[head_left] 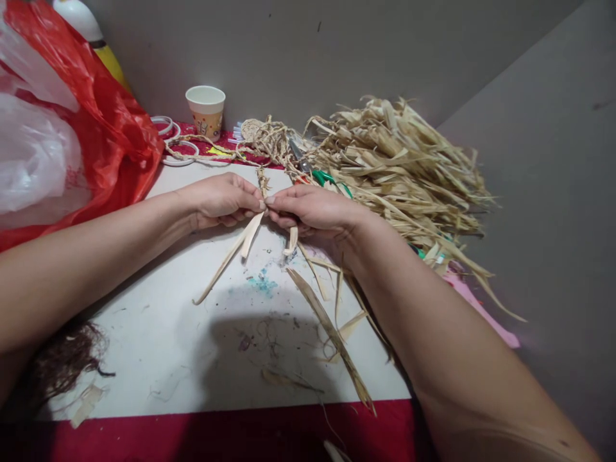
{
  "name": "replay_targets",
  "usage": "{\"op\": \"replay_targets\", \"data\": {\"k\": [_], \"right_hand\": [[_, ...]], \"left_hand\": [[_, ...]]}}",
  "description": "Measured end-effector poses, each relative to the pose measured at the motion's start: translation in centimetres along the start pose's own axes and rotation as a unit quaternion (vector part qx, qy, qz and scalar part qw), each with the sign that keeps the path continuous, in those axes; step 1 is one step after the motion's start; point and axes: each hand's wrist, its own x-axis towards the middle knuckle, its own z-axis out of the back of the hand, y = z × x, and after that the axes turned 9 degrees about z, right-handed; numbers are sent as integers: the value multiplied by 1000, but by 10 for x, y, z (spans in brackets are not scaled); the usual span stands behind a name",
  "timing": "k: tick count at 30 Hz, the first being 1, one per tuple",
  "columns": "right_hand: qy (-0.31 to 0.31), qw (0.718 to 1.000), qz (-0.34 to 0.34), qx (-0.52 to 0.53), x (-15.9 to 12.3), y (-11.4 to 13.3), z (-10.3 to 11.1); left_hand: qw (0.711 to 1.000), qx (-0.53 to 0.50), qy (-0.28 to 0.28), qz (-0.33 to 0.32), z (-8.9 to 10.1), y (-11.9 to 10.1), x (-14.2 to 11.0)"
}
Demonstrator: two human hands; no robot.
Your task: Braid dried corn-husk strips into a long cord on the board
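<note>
A braid of dried corn husk [262, 179] runs up from between my two hands, and loose strands [251, 236] of it hang below toward the white board [173, 333]. My left hand [226, 200] pinches the braid's lower end between thumb and fingers. Close against it, my right hand [310, 208] is closed on the same husk, thumb tip nearly touching the left one. A short folded husk strip [291, 242] sticks out under the right fingers. How the strands cross is hidden by the fingertips.
A heap of dry husks [399, 167] lies at the back right, with green-handled scissors [322, 178] beside it. Loose husk strips [332, 333] lie on the board. Behind stand a paper cup [206, 112], white rings [180, 154] and coiled husk cord [272, 138]. A red plastic bag [120, 135] is at left.
</note>
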Motion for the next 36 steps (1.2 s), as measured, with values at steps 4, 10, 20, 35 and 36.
{"op": "replay_targets", "data": {"k": [4,10,20,35,36], "right_hand": [[9,999,-13,47,3,-2,-1],[-1,999,-1,52,5,-4,-3],[1,999,10,43,4,-6,-3],[-3,999,0,51,9,-10,-1],[-1,999,0,50,9,-10,-1]], "left_hand": [[1000,23,-9,-17,0,3,2],[999,34,-2,-10,-1,4,3],[999,42,8,-3,3,3,4],[980,193,-46,-5,28,-2,6],[973,222,-59,-9,30,-2,6]]}}
